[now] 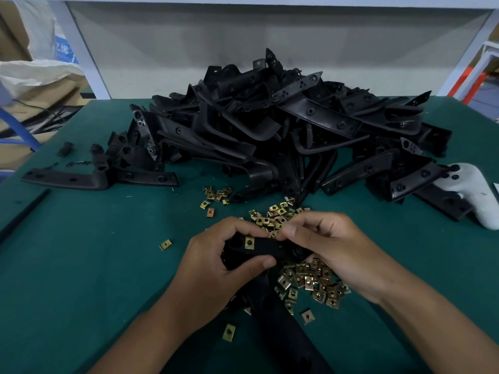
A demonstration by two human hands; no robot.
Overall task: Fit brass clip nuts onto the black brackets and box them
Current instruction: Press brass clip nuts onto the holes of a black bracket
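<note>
Bracket: we hold a black bracket [266,248] above the green table's [81,252] near edge, one brass clip nut [249,243] already fitted.
Left hand [229,255]: curled round the bracket.
Right hand [321,238]: fingertips pinching its end.
Loose nuts [310,282]: beneath our hands.
Bracket pile [283,125]: far edge.

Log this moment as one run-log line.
left hand: grips bracket | right hand: pinches bracket's edge | one nut fitted | loose nuts on mat
</note>
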